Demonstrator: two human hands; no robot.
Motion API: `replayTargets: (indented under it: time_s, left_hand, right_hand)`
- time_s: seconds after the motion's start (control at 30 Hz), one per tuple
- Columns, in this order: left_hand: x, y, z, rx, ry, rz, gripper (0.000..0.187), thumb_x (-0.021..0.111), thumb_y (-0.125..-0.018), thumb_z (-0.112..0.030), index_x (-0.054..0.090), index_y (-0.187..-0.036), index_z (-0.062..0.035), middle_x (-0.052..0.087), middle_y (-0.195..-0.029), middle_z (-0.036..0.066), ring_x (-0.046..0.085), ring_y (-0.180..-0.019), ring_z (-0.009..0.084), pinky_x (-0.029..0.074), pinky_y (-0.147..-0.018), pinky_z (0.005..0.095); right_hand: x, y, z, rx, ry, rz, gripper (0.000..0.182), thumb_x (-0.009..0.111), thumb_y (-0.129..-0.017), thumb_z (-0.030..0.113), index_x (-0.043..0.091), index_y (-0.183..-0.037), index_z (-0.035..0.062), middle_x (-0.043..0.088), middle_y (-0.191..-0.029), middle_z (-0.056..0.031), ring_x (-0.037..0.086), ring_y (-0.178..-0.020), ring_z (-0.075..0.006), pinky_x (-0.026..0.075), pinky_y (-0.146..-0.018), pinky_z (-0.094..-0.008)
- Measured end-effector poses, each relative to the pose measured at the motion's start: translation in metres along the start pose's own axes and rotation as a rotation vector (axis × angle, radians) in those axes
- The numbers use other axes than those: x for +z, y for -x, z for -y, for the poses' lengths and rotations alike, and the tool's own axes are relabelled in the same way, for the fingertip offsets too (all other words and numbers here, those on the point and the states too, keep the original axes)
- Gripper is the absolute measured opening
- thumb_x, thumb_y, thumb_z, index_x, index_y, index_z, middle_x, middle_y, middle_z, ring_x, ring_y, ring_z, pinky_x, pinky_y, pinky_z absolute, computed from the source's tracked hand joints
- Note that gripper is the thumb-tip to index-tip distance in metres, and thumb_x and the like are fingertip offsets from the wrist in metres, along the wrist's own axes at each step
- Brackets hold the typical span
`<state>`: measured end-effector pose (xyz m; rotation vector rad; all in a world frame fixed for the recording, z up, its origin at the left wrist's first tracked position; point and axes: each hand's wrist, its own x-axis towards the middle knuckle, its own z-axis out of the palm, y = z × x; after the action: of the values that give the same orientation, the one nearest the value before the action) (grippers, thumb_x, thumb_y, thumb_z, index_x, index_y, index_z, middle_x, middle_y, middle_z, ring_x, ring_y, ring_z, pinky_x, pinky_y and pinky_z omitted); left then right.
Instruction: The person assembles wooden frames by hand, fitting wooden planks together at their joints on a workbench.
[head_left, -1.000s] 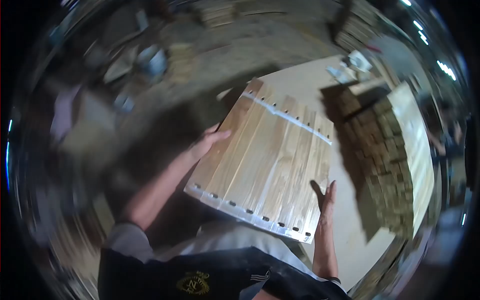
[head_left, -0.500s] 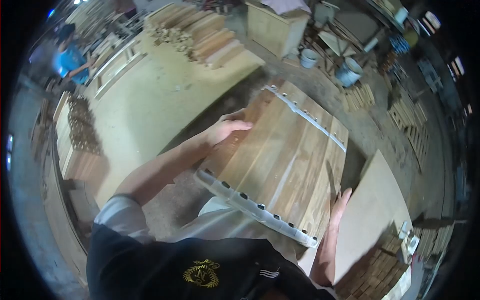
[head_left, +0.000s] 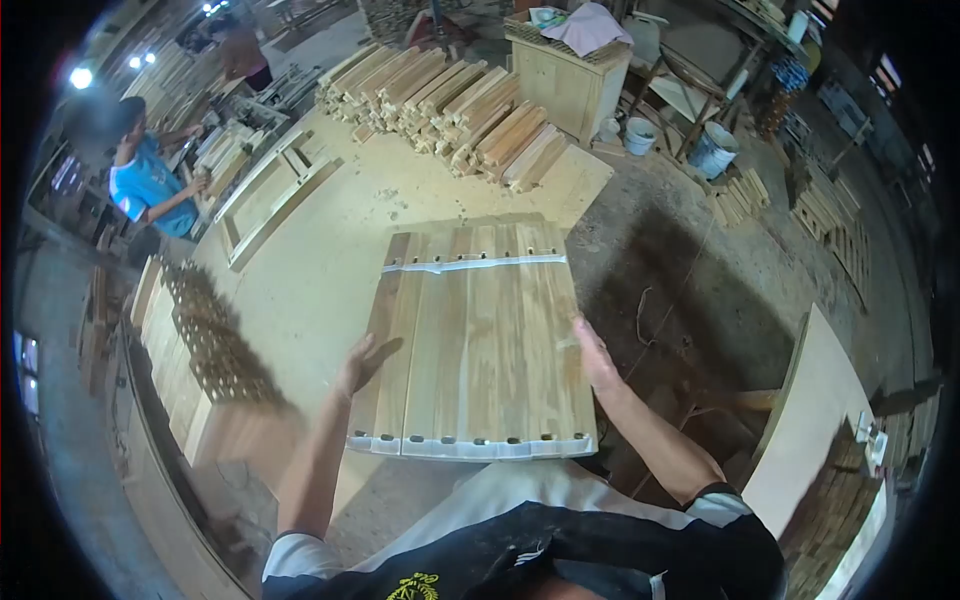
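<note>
Between my hands is a bundle of wooden slats (head_left: 485, 350), side by side, with a dark slot near each end. White tape (head_left: 470, 264) crosses the far end, and a whitish band (head_left: 480, 446) runs along the near end. My left hand (head_left: 362, 365) presses the bundle's left side, thumb over the top face. On the opposite side, my right hand (head_left: 595, 355) lies along the edge. The fingers under or behind the slats are hidden. The bundle's far end is over the pale worktable (head_left: 300, 300); whether it touches cannot be seen.
Stacked wooden sticks (head_left: 440, 105) fill the table's far side, with a wooden frame (head_left: 270, 200) nearby. More slotted pieces (head_left: 215, 330) stand at left. A person in blue (head_left: 155, 185) works beyond. A pale board (head_left: 815, 410) stands at right; buckets (head_left: 713, 150) sit on the floor.
The bundle has swung left from over the floor to the worktable and straightened from its slant. My right hand has moved up along its side; the view has turned too.
</note>
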<state>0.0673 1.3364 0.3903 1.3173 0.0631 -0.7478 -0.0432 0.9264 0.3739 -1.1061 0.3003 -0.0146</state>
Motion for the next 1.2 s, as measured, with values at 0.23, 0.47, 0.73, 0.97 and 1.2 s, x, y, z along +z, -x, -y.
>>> replayTargets:
  time_s: [0.23, 0.47, 0.73, 0.97, 1.2]
  left_hand:
    - [-0.120, -0.079, -0.086, 0.068, -0.369, 0.132, 0.083, 0.033, -0.098, -0.063, 0.042, -0.145, 0.0049, 0.047, -0.146, 0.020, 0.041, -0.137, 0.0272, 0.024, -0.116, 0.0390]
    - [-0.181, -0.152, -0.103, -0.057, -0.751, -0.442, 0.094, 0.051, -0.080, -0.081, 0.067, -0.110, 0.0068, 0.065, -0.096, 0.013, 0.058, -0.097, 0.0230, 0.044, -0.086, 0.0376]
    - [-0.201, -0.183, -0.119, 0.088, -0.943, -0.568, 0.095, 0.056, -0.080, -0.076, 0.059, -0.125, 0.0075, 0.065, -0.106, 0.022, 0.062, -0.096, 0.0283, 0.047, -0.089, 0.0407]
    - [-0.141, -0.078, -0.055, 0.537, -0.481, -1.091, 0.076, 0.064, -0.091, -0.046, 0.041, -0.146, 0.0015, 0.052, -0.138, 0.027, 0.051, -0.128, 0.0341, 0.039, -0.107, 0.0398]
    - [-0.037, 0.058, 0.085, 0.176, 0.242, -1.363, 0.065, 0.053, -0.098, -0.048, 0.043, -0.146, -0.0053, 0.051, -0.139, 0.012, 0.051, -0.121, 0.0224, 0.040, -0.101, 0.0379]
  right_hand:
    - [0.143, -0.046, -0.042, 0.034, 0.262, -0.294, 0.074, 0.059, -0.095, 0.049, 0.036, -0.150, 0.0030, 0.041, -0.150, -0.0155, 0.035, -0.140, -0.0218, 0.032, -0.113, -0.0339]
    - [0.173, -0.067, -0.029, 0.578, 0.542, 0.035, 0.117, 0.059, -0.079, 0.077, 0.015, -0.154, -0.0023, 0.037, -0.147, -0.0281, 0.047, -0.130, -0.0424, 0.043, -0.105, -0.0490]
    - [0.190, -0.096, -0.052, 0.605, 0.304, 0.395, 0.111, 0.060, -0.081, 0.075, 0.027, -0.148, -0.0073, 0.044, -0.136, -0.0358, 0.054, -0.123, -0.0414, 0.049, -0.099, -0.0476]
    - [0.117, -0.207, -0.024, 0.049, 0.639, 0.475, 0.037, 0.068, -0.093, 0.036, 0.068, -0.110, 0.0029, 0.066, -0.072, -0.0012, 0.061, -0.062, -0.0101, 0.049, -0.053, -0.0264]
    - [0.072, -0.333, -0.013, -0.071, 1.110, 0.423, 0.066, 0.064, -0.091, 0.048, 0.056, -0.128, -0.0071, 0.063, -0.119, -0.0290, 0.063, -0.111, -0.0377, 0.049, -0.095, -0.0415]
